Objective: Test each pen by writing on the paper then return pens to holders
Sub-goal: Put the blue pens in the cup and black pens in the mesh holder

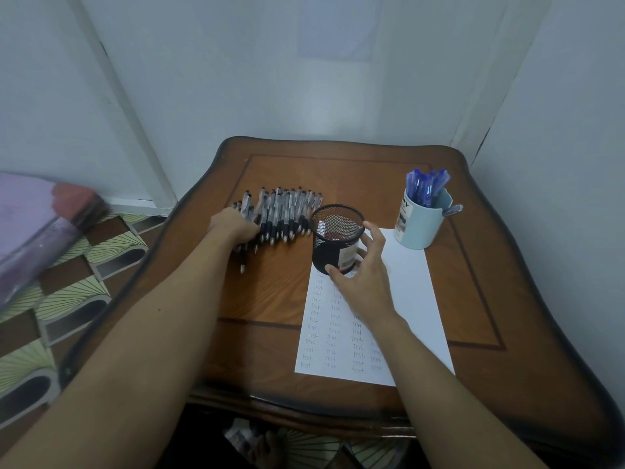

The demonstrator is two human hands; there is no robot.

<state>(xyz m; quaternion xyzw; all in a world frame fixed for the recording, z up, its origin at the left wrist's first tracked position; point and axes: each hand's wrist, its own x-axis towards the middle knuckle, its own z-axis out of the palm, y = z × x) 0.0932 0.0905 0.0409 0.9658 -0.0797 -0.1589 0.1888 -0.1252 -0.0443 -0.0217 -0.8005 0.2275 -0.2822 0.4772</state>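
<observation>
Right hand (pixel 365 282) holds the black cup (pixel 333 242); left hand (pixel 235 225) seems to grab pens (pixel 287 214). Best to drop them in tips down.

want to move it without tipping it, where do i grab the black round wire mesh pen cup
Wrap thumb and fingers round the side wall of the black mesh pen cup, coming from its right, as the right hand does. It stands upright, and the row of black-grip pens crowds its left.
</observation>
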